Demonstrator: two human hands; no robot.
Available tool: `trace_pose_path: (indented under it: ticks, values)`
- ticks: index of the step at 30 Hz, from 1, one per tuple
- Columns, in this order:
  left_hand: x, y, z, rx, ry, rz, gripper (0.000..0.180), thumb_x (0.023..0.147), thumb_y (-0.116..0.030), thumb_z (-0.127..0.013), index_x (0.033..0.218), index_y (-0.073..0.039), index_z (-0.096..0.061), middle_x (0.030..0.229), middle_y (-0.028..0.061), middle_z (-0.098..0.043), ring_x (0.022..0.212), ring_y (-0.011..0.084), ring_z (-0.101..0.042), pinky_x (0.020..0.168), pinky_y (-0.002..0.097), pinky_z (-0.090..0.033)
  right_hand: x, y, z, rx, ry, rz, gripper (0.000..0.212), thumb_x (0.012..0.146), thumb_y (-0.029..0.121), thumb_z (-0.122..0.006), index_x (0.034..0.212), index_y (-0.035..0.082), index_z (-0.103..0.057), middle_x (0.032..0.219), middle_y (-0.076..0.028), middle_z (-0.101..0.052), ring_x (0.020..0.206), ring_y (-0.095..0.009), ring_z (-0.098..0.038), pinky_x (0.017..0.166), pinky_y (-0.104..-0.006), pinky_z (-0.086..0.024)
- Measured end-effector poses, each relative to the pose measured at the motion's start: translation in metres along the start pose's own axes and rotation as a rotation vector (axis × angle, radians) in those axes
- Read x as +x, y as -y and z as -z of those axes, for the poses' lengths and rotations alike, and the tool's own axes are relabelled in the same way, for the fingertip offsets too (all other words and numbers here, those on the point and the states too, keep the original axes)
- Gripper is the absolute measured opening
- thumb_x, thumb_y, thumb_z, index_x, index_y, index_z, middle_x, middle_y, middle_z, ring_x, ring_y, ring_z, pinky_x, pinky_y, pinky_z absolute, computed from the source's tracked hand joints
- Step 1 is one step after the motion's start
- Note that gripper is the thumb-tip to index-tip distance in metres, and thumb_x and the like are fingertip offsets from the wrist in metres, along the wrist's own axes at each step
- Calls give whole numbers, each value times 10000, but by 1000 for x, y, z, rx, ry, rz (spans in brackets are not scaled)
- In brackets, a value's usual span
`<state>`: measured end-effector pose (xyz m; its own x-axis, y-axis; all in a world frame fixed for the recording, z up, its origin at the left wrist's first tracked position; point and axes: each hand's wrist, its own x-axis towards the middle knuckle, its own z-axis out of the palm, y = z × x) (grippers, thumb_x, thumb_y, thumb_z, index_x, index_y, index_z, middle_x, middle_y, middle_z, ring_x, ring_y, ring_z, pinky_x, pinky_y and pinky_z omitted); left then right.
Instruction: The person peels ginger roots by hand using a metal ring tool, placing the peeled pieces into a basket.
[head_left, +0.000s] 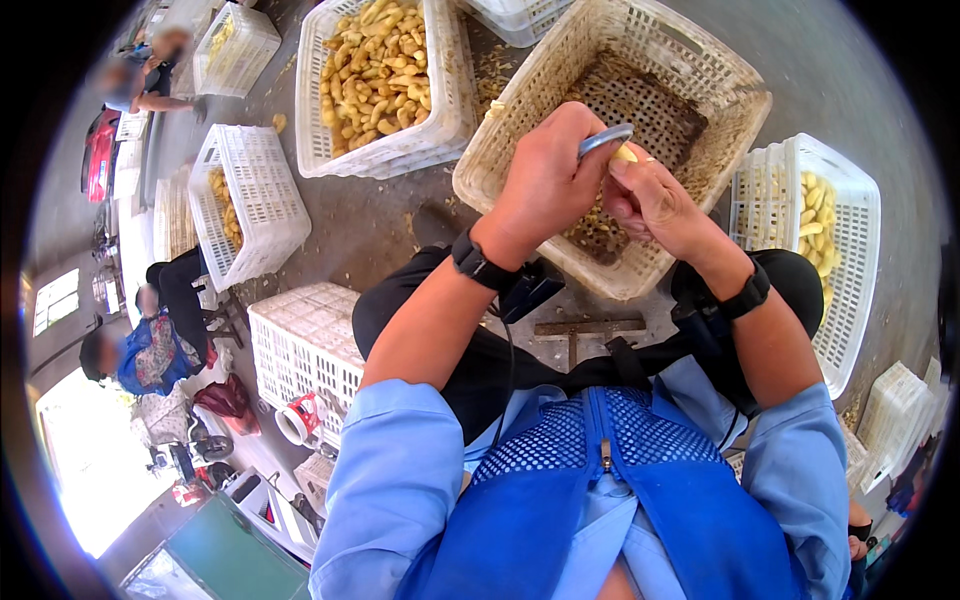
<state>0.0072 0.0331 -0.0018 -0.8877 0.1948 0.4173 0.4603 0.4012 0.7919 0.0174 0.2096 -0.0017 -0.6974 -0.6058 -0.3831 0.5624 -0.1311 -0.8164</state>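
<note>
Both my hands meet over the near part of a large, dirty cream plastic crate (500, 150). My left hand (550, 170) is closed round a slim grey-blue curved tool (606, 139); its working end is hidden, so I cannot tell its exact kind. Between the fingers of my right hand (655, 200) is a small pale yellow root piece (625, 154), mostly covered, close beside the tool. Dark wet dirt and scraps (640, 105) coat the crate's bottom below.
A white crate (312, 95) of knobby brownish-yellow roots (375, 75) stands ahead left. To my right, another crate (855, 210) holds paler roots (815, 225). More crates (255, 200) stand left, with an upturned one (305, 335) by my knee. Other people (155, 345) sit farther left.
</note>
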Motion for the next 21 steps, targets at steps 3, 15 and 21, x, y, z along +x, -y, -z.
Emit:
trace_pose_path:
  ticks: [3,15,21]
  values:
    - [2,-4,-2,27,1,45,79,900,-68,-654,960,-21,-632,767,106,-640,685,278,-628,625,337,-494,3,-4,6,44,9,-37,227,1017,349,-461,1026,123,-435,671,43,-429,489,-35,-332,422,-216,-238]
    - [-1,6,15,-98,-50,450,167,930,-118,-665,1016,21,-630,841,42,-674,737,74,-609,630,240,-494,6,8,0,-100,-32,138,313,994,190,-577,1218,27,-429,790,22,-509,642,-35,-463,541,-199,-386]
    - [-4,-14,8,-200,-95,380,150,909,-144,-675,917,-1,-631,716,43,-585,653,102,-502,593,285,-441,8,2,-2,-388,-147,199,263,982,180,-620,1118,-8,-495,899,-12,-563,816,-63,-495,704,-253,-460]
